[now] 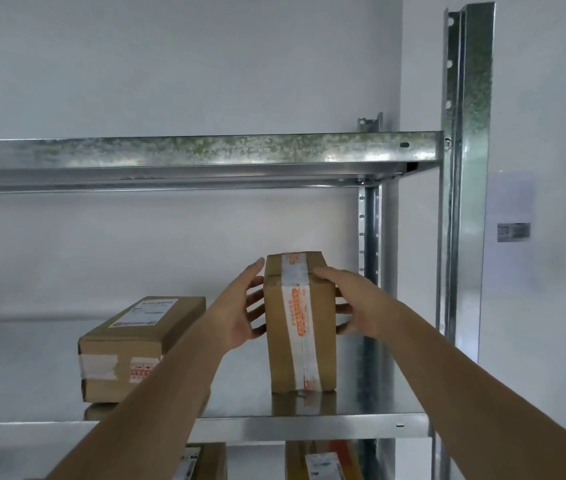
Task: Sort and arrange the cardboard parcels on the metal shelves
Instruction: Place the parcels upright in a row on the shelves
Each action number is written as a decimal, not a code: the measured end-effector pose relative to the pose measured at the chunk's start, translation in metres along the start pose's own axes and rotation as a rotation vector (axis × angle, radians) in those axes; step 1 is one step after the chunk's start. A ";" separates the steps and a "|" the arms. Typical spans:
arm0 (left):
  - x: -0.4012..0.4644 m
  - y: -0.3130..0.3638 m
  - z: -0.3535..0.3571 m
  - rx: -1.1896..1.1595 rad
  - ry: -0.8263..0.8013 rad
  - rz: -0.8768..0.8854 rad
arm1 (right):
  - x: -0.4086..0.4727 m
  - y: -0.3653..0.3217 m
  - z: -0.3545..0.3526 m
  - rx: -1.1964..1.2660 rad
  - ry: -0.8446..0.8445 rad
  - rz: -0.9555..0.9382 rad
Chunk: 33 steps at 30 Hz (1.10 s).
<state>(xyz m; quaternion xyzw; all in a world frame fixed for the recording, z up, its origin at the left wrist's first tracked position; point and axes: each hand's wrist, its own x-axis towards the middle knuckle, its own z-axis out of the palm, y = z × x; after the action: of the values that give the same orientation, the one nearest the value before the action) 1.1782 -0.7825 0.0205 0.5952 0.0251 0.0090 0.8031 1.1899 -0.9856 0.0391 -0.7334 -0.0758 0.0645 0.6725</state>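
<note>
A tall cardboard parcel [300, 323] with white and orange tape stands upright on the middle metal shelf [309, 426]. My left hand [243, 306] is at its left side with the fingers spread and straight, the fingertips touching the cardboard. My right hand [350, 299] holds the parcel's right side, thumb lying over the top front edge and fingers wrapped round the right face. A flat labelled parcel [136, 344] lies to the left on the same shelf.
The top shelf [202, 152] runs across just above. Metal uprights [465, 168] stand at the right, with a white wall behind. Two more parcels [323, 460] show on the shelf below. Bare shelf surface lies between the two parcels.
</note>
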 end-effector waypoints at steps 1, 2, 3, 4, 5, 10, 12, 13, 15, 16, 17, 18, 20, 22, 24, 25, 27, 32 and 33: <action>0.001 0.002 0.000 0.038 0.014 -0.014 | -0.001 -0.004 -0.003 -0.035 -0.020 0.009; 0.001 0.005 0.002 0.076 0.023 -0.033 | -0.003 -0.009 -0.006 -0.066 -0.036 0.024; 0.003 0.008 0.002 0.110 0.022 -0.056 | -0.003 -0.013 -0.009 -0.095 -0.048 0.043; 0.005 0.011 0.003 0.142 0.015 -0.081 | -0.003 -0.017 -0.012 -0.128 -0.059 0.066; 0.007 0.013 0.003 0.169 0.001 -0.109 | -0.002 -0.019 -0.014 -0.161 -0.069 0.091; 0.024 0.014 0.001 0.235 -0.035 -0.150 | 0.015 -0.024 -0.017 -0.215 -0.110 0.150; 0.027 0.012 0.001 0.249 -0.087 -0.148 | 0.023 -0.024 -0.016 -0.218 -0.134 0.161; 0.028 0.010 0.001 0.247 -0.109 -0.147 | 0.028 -0.024 -0.015 -0.206 -0.147 0.166; 0.031 0.006 0.001 0.228 -0.155 -0.152 | 0.035 -0.020 -0.013 -0.173 -0.171 0.181; 0.032 0.004 0.001 0.219 -0.167 -0.147 | 0.037 -0.017 -0.012 -0.156 -0.179 0.188; 0.033 0.003 0.000 0.209 -0.172 -0.138 | 0.039 -0.013 -0.012 -0.138 -0.185 0.191; 0.034 0.001 0.000 0.198 -0.186 -0.132 | 0.040 -0.011 -0.012 -0.122 -0.188 0.190; 0.036 -0.003 -0.001 0.176 -0.202 -0.115 | 0.042 -0.009 -0.012 -0.106 -0.193 0.190; 0.038 -0.005 -0.002 0.153 -0.228 -0.106 | 0.043 -0.010 -0.012 -0.105 -0.195 0.190; 0.040 -0.005 -0.004 0.144 -0.235 -0.101 | 0.044 -0.010 -0.011 -0.116 -0.194 0.187; 0.041 -0.004 -0.004 0.137 -0.228 -0.099 | 0.045 -0.010 -0.010 -0.120 -0.192 0.189; 0.040 -0.001 -0.004 0.131 -0.210 -0.106 | 0.045 -0.010 -0.009 -0.125 -0.183 0.192; 0.042 0.002 0.002 0.109 -0.196 -0.146 | 0.045 -0.010 -0.011 -0.098 -0.158 0.198; 0.043 0.002 0.002 0.101 -0.188 -0.151 | 0.045 -0.009 -0.011 -0.089 -0.153 0.198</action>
<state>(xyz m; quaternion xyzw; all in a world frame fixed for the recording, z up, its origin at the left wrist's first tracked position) 1.2214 -0.7822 0.0218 0.6297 -0.0052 -0.1084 0.7692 1.2363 -0.9866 0.0496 -0.7592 -0.0569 0.1829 0.6220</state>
